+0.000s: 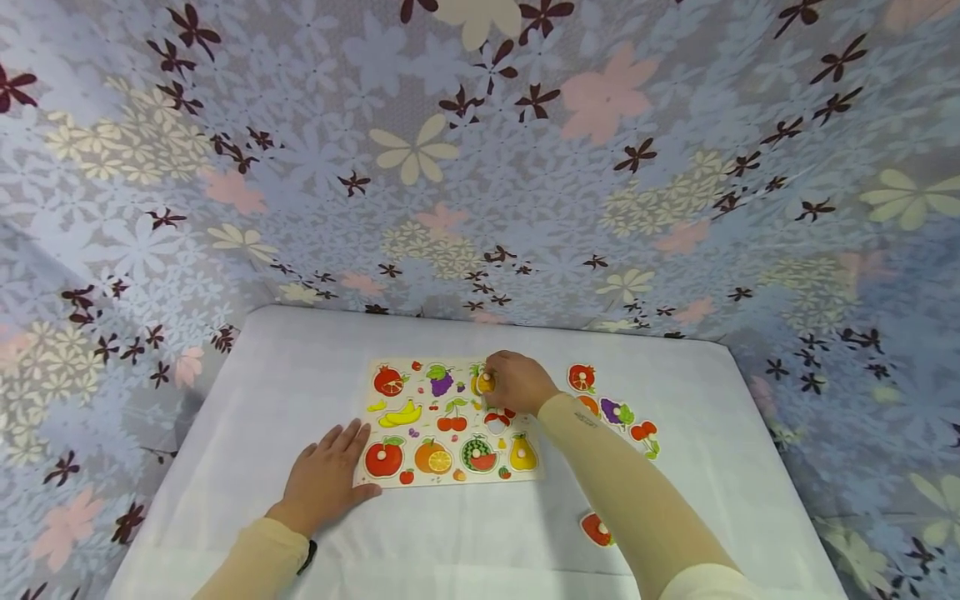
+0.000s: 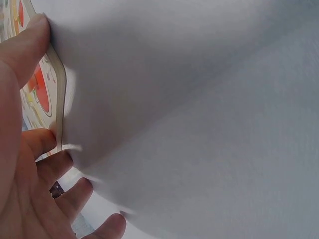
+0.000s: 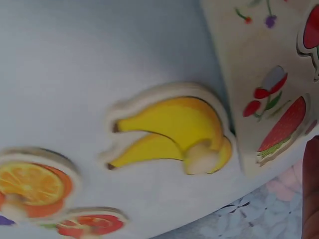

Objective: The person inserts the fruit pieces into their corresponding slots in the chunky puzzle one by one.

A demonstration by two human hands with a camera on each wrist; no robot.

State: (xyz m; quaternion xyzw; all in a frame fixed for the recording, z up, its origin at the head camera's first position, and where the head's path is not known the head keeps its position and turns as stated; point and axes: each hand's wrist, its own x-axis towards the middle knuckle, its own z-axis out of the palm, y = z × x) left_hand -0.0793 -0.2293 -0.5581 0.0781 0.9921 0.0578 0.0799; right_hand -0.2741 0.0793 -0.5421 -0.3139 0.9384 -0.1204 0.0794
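Observation:
A wooden fruit puzzle board lies on the white table. My left hand rests at its left side with spread fingers; in the left wrist view the thumb lies over the board's edge. Over the board's upper right corner, my right hand pinches a yellow-orange fruit piece, its fingers curled and partly hiding it. Knobbed apple, watermelon and pear pieces sit on the bottom row. A banana piece lies on the table beside the board in the right wrist view.
Right of the board lie loose pomegranate, orange, grape and cherry pieces. A strawberry piece lies nearer the front, partly behind the right sleeve. Flowered fabric surrounds the table.

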